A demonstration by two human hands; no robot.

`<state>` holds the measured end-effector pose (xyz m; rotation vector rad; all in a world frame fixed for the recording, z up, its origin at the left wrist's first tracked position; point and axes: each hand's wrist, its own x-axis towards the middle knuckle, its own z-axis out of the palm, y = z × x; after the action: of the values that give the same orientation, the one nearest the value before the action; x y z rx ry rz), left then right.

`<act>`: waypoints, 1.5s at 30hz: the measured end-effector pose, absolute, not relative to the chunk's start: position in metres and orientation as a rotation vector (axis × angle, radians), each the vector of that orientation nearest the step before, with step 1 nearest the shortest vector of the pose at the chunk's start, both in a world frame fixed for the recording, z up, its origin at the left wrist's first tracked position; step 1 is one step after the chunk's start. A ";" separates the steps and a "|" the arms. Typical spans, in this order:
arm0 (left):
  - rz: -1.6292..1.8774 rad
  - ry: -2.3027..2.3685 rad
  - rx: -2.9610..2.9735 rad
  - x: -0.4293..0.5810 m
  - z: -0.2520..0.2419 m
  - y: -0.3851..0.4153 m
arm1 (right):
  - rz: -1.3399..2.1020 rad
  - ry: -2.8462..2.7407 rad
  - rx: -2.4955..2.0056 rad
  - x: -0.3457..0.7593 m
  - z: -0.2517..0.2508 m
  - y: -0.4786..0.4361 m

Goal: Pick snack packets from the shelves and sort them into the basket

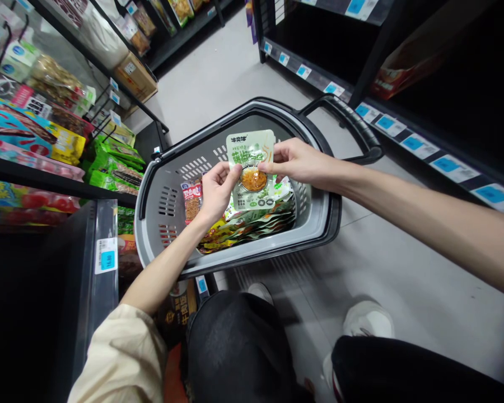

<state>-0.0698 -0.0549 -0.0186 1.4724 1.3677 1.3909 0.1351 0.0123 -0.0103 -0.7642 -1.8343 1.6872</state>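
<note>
A pale green snack packet (252, 148) with a round picture of orange food is held upright over the basket. My left hand (219, 187) pinches its left edge between thumb and fingers. On the right edge, my right hand (296, 160) grips the same packet, thumb on the front. Below lies the grey shopping basket (254, 248) with a black rim and slotted walls. Inside it are several green and yellow packets (252, 228), stacked at the near side, and a red snack packet (192, 200) by the left wall.
Shelves of bagged snacks (29, 123) rise on the left, with a price tag (106, 256) on a shelf edge. A dark shelf with price labels (415, 143) runs along the right. The basket's black handle (353, 126) juts out right. My knees and white shoes (367, 320) are below.
</note>
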 end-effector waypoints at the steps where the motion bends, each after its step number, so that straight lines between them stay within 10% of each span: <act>1: 1.391 1.363 1.473 -0.070 -0.019 -0.055 | 1.690 -1.839 -0.764 0.135 -0.010 0.012; 45: 1.033 1.476 2.171 -0.078 -0.033 -0.060 | 1.680 -1.529 -0.777 0.130 -0.012 0.015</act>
<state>-0.0784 -0.0603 -0.0331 2.1714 1.4756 1.0326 0.1304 0.0147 -0.0118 -0.7768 -1.5287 1.6803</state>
